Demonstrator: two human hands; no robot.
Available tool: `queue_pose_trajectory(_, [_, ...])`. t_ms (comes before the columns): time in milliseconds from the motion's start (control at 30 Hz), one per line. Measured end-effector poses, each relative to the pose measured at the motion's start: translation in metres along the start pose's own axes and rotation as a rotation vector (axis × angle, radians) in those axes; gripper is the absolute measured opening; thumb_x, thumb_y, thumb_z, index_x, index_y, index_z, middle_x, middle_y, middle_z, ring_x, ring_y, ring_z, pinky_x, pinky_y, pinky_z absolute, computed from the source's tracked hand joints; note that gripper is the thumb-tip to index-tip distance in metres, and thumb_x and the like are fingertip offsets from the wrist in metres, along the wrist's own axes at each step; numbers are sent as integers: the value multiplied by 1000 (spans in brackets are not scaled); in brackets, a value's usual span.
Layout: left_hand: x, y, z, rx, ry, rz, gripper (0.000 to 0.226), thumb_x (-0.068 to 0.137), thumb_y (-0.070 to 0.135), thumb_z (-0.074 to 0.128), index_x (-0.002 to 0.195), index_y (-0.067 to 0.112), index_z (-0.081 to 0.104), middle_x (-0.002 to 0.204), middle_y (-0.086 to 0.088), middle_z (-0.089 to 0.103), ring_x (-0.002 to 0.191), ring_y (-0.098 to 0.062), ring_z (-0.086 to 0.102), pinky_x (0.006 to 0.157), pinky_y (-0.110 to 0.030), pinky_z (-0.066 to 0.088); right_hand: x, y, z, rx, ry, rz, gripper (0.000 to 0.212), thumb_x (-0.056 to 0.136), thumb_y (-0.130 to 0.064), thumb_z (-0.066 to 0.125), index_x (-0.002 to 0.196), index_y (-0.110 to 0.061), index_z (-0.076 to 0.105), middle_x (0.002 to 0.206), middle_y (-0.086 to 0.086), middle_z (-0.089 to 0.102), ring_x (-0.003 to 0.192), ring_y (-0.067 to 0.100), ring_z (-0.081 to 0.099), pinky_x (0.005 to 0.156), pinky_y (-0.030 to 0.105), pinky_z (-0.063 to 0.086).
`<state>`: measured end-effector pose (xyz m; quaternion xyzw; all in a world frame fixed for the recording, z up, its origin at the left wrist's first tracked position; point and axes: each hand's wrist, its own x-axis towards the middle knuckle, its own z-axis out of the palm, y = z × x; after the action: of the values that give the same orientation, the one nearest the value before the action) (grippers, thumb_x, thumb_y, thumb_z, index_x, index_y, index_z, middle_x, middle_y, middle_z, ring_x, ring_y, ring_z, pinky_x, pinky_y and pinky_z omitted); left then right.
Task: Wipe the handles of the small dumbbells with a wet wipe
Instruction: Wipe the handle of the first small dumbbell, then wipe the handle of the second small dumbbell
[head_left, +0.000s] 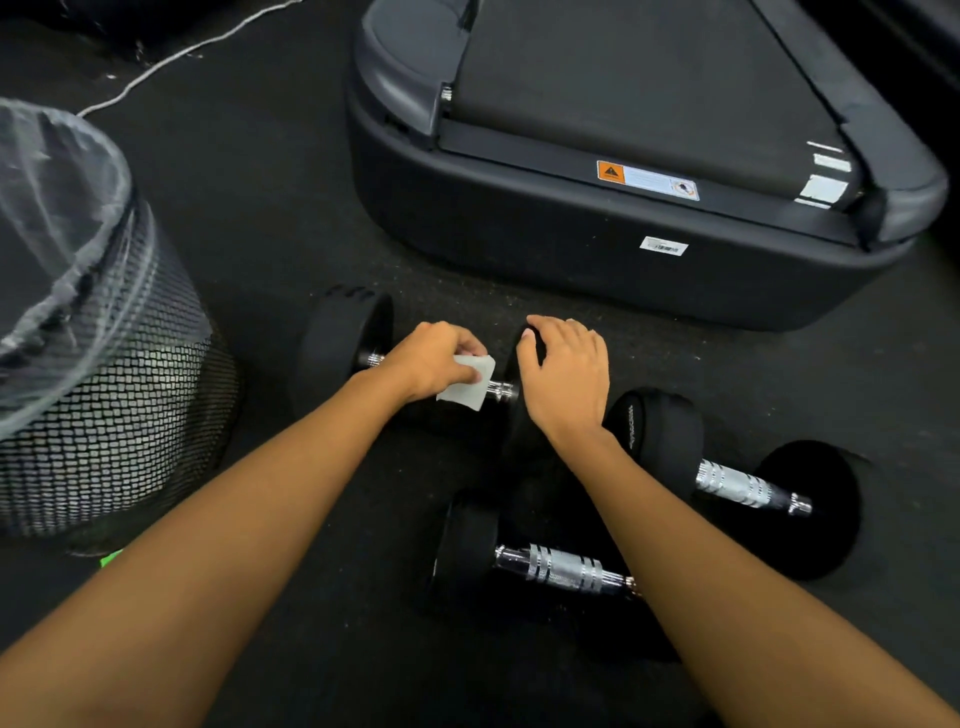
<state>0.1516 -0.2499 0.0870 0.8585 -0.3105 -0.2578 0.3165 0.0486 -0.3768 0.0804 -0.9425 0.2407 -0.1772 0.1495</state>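
Three small black dumbbells with chrome handles lie on the dark floor. My left hand (431, 364) holds a white wet wipe (467, 384) wrapped around the handle of the far dumbbell (343, 338). My right hand (566, 374) rests with curved fingers over that dumbbell's right head, which it mostly hides. A second dumbbell (737, 483) lies to the right, and a third dumbbell (561, 566) lies nearest me, partly hidden by my right forearm.
A black mesh bin (130, 405) lined with a clear bag stands at the left. The rear end of a treadmill (597, 234) fills the far right. A white cable (171, 57) runs across the floor at the top left.
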Motion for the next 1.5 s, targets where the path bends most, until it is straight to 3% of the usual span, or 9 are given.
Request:
queue_pose_trajectory(167, [-8, 12, -17, -540, 51, -41, 34, 78, 7, 71, 110, 12, 62, 100, -6, 63, 89, -16, 62, 67, -25, 56, 5, -9, -10, -21, -74, -49, 39, 101, -31, 30, 124, -17, 58, 127, -1, 59, 132, 18, 37, 115, 36, 12])
queue_pose_trajectory(333, [2, 25, -37, -1063, 1, -95, 25, 78, -1, 68, 96, 13, 57, 99, -8, 64, 91, -19, 64, 65, -26, 58, 19, -32, -42, 542, -183, 209, 30, 97, -32, 46, 96, -11, 69, 93, 0, 68, 92, 12, 59, 92, 31, 43])
queue_pose_trajectory(467, [7, 49, -37, -1224, -139, -78, 23, 80, -1, 65, 99, 11, 57, 96, -8, 66, 86, -15, 66, 61, -23, 56, 27, -32, -81, 937, -213, 450, 9, 91, -7, 54, 86, -11, 60, 87, 7, 64, 76, 15, 61, 68, 21, 53])
queue_pose_trajectory(600, [3, 77, -20, -1293, -191, -72, 36, 78, 0, 68, 111, 8, 54, 101, -9, 66, 87, -17, 67, 63, -25, 56, 31, -21, -118, 976, -281, 513, 15, 88, 0, 56, 82, -13, 52, 80, 6, 60, 68, 16, 60, 57, 23, 51])
queue_pose_trajectory(867, [-10, 116, 1, -1034, -305, -73, 17, 79, 3, 68, 94, 9, 62, 95, -10, 68, 82, -18, 67, 67, -28, 58, 37, 33, -162, 874, -427, 446, 21, 86, 7, 55, 81, -14, 56, 79, 3, 57, 70, 13, 55, 60, 20, 48])
queue_pose_trajectory(1100, [-19, 172, 63, -1027, -213, -87, 17, 78, -1, 69, 87, 5, 55, 86, -15, 68, 65, -18, 70, 59, -24, 57, -1, 94, -176, 1286, -226, 606, 33, 84, 8, 58, 110, -10, 50, 92, 7, 56, 81, 17, 59, 65, 27, 55])
queue_pose_trajectory(1233, [-27, 189, 105, -974, -207, -100, 16, 80, 2, 69, 92, 1, 58, 88, -18, 68, 70, -21, 70, 62, -27, 58, -31, 138, -178, 1231, -171, 577, 33, 80, 17, 55, 100, -9, 47, 90, 10, 56, 79, 19, 58, 66, 27, 53])
queue_pose_trajectory(1433, [-29, 181, 140, -204, 290, 248, 10, 92, 19, 55, 93, 21, 65, 95, 10, 63, 87, -3, 59, 76, -7, 42, -47, 198, -161, 930, -204, 481, 32, 79, 15, 59, 92, -13, 55, 81, 5, 55, 73, 12, 55, 60, 16, 49])
queue_pose_trajectory(1500, [-22, 174, 145, -56, 383, 309, 19, 95, 18, 48, 105, 19, 64, 110, 8, 61, 103, -7, 54, 88, -13, 37, -53, 204, -141, 885, -294, 437, 32, 78, 12, 62, 92, -16, 57, 84, 6, 56, 76, 12, 54, 65, 18, 48])
